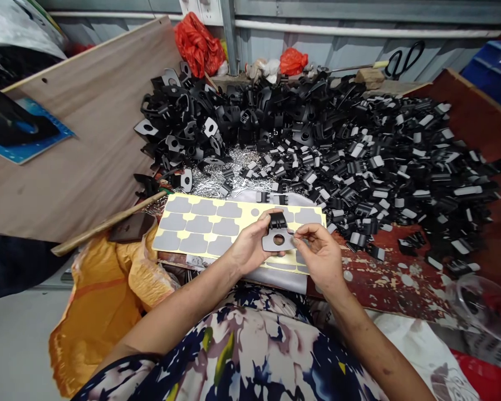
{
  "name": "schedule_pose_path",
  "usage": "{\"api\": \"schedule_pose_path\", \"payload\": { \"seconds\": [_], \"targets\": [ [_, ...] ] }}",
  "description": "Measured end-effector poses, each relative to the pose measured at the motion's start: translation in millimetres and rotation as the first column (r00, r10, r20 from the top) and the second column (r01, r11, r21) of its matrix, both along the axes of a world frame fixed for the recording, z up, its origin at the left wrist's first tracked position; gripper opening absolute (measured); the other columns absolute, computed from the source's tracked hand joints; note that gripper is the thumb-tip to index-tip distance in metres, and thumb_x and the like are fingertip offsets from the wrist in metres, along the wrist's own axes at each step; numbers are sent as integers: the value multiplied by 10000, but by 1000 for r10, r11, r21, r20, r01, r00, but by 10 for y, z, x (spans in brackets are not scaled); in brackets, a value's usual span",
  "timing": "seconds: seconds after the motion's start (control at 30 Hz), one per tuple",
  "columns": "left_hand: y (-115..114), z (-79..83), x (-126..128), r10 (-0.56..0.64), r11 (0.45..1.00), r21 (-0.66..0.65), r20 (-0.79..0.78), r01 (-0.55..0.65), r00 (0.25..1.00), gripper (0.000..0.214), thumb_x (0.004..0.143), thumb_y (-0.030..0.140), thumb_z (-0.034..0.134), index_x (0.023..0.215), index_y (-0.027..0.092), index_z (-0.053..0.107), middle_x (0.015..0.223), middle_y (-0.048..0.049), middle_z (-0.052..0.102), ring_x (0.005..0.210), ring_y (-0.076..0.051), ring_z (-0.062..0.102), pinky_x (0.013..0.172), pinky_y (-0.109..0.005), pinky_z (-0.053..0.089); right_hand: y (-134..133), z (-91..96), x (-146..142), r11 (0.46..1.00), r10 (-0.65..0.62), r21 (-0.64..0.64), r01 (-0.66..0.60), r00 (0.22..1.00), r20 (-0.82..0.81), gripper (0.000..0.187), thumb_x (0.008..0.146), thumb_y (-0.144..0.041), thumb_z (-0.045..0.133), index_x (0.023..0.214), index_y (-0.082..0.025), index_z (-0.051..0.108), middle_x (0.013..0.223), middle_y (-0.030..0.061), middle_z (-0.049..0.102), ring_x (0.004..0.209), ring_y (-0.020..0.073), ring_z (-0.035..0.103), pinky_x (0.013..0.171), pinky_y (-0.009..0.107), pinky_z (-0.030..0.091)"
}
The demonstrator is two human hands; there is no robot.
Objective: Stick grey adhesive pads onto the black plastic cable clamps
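My left hand [253, 239] is closed on a black plastic clip [278, 220] with a flat grey face and a round hole. At the clip's right edge, my right hand [319, 250] has thumb and forefinger pinched together; what they hold, if anything, is too small to make out. Beneath both hands lies a yellow-backed sheet of grey stickers [204, 225], each cut to a tabbed shape. Two small black clip pieces [271, 197] rest just beyond the sheet. Behind them is a heap of thin shiny metal pins [250, 161].
Black clip parts [250, 111] are heaped at back left, smaller black pieces [384, 172] at right. A wooden stick [108, 223] lies left, over an orange sack [104, 289]. Wooden boards [87, 122] flank the table. Black-handled scissors [404, 60] and red bags [198, 44] sit at the back.
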State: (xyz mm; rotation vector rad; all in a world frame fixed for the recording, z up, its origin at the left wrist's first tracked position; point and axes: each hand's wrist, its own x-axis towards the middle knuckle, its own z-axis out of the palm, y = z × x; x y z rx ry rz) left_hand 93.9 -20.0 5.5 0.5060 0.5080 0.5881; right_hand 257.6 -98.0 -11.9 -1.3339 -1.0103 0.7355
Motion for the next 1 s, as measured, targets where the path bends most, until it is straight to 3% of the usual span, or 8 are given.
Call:
{"api": "schedule_pose_path", "payload": {
  "seconds": [0.23, 0.33, 0.53, 0.67, 0.77, 0.87, 0.93, 1.0],
  "targets": [
    [14, -2, -58, -17, 1000, 11, -8, 17, 1000, 446, 866, 394, 740, 1275, 280, 604, 1069, -85, 637, 823, -201, 596, 711, -377, 570, -2, -16, -7, 999, 17, -31, -17, 1000, 15, 154, 828, -273, 765, 919, -246, 643, 870, 10, 692, 853, 195, 681, 836, 350, 576],
    [-6, 25, -37, -13, 999, 43, -25, 14, 1000, 536, 787, 328, 776, 1281, 280, 573, 1093, -88, 637, 856, -220, 622, 692, -355, 557, -13, -27, -20, 1000, 5, -20, -3, 997, 83, 111, 852, -247, 731, 932, -247, 654, 879, 12, 702, 866, 199, 684, 845, 355, 571],
    [-121, -63, 96, 188, 933, 346, -240, -97, 952, 554, 771, 259, 839, 1224, 306, 524, 1011, 0, 579, 723, -138, 584, 549, -257, 522, 7, -121, -61, 1000, -9, -22, 13, 983, 182, 199, 870, -249, 726, 1043, -262, 629, 929, 13, 684, 869, 196, 683, 842, 357, 578],
    [-141, -153, 120, 255, 897, 426, -287, -115, 923, 474, 805, 255, 799, 1196, 302, 534, 977, 13, 541, 688, -128, 546, 482, -235, 507, 36, -121, -89, 999, -20, -23, 24, 988, 154, 280, 857, -214, 714, 1093, -267, 573, 1009, 5, 621, 784, 155, 681, 764, 320, 594],
    [-131, -187, 113, 296, 886, 443, -311, -137, 903, 463, 815, 262, 794, 1197, 310, 539, 989, 10, 540, 717, -138, 551, 488, -227, 498, -3, -24, -137, 998, -49, 59, 31, 945, 324, 273, 871, -155, 684, 1095, -274, 582, 1142, 43, 562, 759, 144, 669, 783, 352, 613],
    [-119, -214, 108, 347, 865, 467, -295, -182, 890, 460, 817, 276, 811, 1191, 310, 545, 1018, 0, 562, 757, -139, 544, 552, -219, 495, -55, 54, -192, 988, -81, 156, 7, 877, 474, 241, 902, -122, 651, 1078, -282, 619, 1133, 76, 568, 862, 199, 673, 852, 400, 619],
    [-110, -226, 98, 338, 861, 475, -268, -182, 902, 477, 816, 291, 824, 1199, 310, 540, 1031, -5, 569, 757, -140, 539, 571, -223, 497, -55, 54, -199, 987, -94, 156, 32, 907, 409, 224, 894, -136, 669, 1059, -281, 620, 1109, 73, 578, 873, 205, 673, 853, 404, 617],
    [-95, -225, 72, 299, 864, 481, -253, -148, 920, 496, 826, 326, 825, 1229, 316, 535, 1020, -5, 561, 730, -141, 534, 558, -236, 499, -20, 20, -170, 996, -57, 74, 44, 981, 185, 255, 855, -174, 723, 1047, -277, 591, 1032, 37, 593, 787, 176, 665, 775, 367, 612]
  ]
}}
